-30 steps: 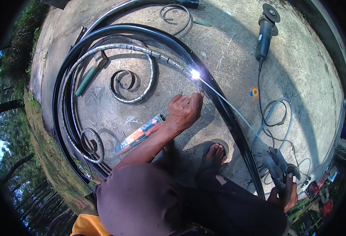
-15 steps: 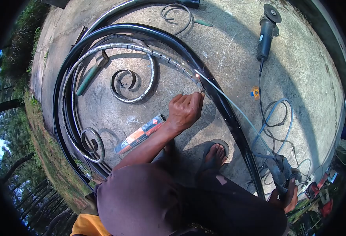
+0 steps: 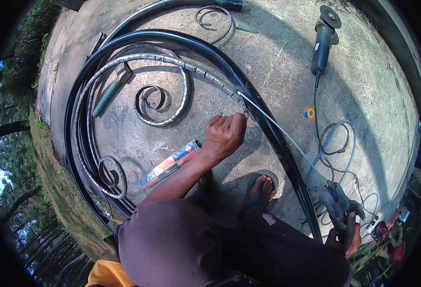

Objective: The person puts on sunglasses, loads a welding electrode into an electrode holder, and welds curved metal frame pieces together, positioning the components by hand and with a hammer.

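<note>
My left hand (image 3: 224,136) is closed around the lower end of a curved, notched metal bar (image 3: 196,68), beside a bent black pipe (image 3: 229,60). My right hand (image 3: 348,239) grips a dark electrode holder (image 3: 335,205), low on the right. From the holder a long thin welding rod (image 3: 282,131) slants up to the left. Its tip glows where the bar meets the pipe, just above my left fingers. The bar's far part curls into scrolls, one spiral (image 3: 150,98) lying inside the big curve.
An angle grinder (image 3: 322,45) lies at the upper right, its cord running down. A box of rods (image 3: 169,165) is beside my left forearm. A green-handled hammer (image 3: 112,91) lies within the curve. A blue-orange roll (image 3: 310,113) and looped cables (image 3: 337,138) are to the right.
The electrode holder and my right hand have shifted slightly, the holder's jaw moving up and left. The rod's tip stays at the joint with fewer sparks. My left hand has hardly moved.
</note>
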